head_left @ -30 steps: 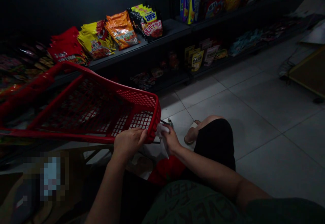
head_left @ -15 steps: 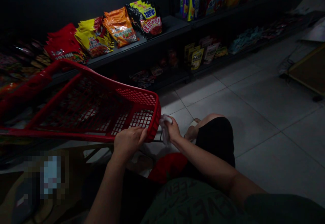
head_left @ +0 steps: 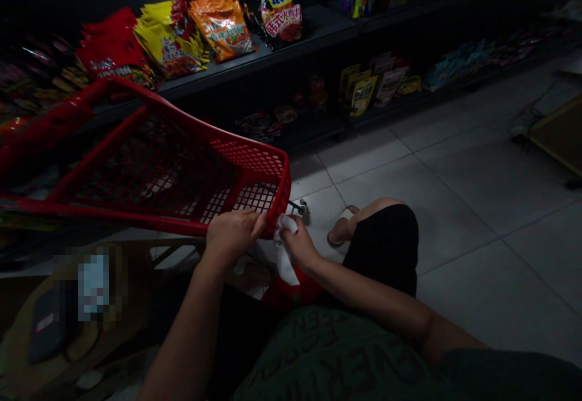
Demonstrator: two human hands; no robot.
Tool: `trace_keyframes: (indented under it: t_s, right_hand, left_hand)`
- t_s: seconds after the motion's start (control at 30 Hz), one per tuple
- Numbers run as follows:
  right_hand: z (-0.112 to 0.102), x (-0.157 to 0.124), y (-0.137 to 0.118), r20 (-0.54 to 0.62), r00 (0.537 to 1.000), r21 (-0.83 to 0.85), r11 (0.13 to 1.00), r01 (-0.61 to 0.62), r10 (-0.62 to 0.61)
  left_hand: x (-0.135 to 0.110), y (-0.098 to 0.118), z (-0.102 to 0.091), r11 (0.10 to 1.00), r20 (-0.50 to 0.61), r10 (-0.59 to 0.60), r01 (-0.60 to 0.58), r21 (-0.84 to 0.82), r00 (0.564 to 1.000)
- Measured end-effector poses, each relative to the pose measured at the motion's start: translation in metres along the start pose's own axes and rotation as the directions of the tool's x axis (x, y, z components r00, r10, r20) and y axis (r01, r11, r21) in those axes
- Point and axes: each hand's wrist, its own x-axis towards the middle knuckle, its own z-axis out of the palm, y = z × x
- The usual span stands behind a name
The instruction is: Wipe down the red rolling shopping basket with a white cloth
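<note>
On a grey tiled shop floor, beside low black metal shelves (head_left: 313,34), your left hand (head_left: 231,235) grips a red plastic mesh shopping basket (head_left: 136,214), which tilts before you with its long side running off the left edge of the view. Your left fingers (head_left: 250,225) curl closed over the basket's top rim, close to its corner. Your right hand (head_left: 297,246) sits just beside that corner, its right fingers (head_left: 291,229) pinched narrow around a crumpled white cloth (head_left: 282,249), which presses against the red rim while its loose end hangs below your grip. A small metal fitting (head_left: 299,207) shows just past the corner, above the cloth. Beyond the basket, crinkled snack bags in red, yellow, orange and black (head_left: 222,20) stand in a row along the upper shelf, with smaller packets on the shelves below. Below your arms, a green printed T-shirt (head_left: 336,358) fills the foreground, and a bare knee in black shorts (head_left: 386,249) rests near a pale sandal (head_left: 341,230) on the tiles.
</note>
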Motion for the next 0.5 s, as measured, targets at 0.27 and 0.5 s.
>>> trace_keyframes:
  t_s: [0.27,0.5]
  right_hand:
    - [0.002,-0.016,0.013,-0.03,0.992,0.076,0.99,-0.12,0.123]
    - [0.02,-0.039,0.012,0.171,0.955,0.21,0.938,-0.275,0.242]
  left_hand:
    - [0.002,0.003,-0.001,1.0,0.01,-0.017,0.018,-0.012,1.0]
    - [0.003,0.003,0.001,0.999,-0.043,-0.02,0.018,-0.04,0.999]
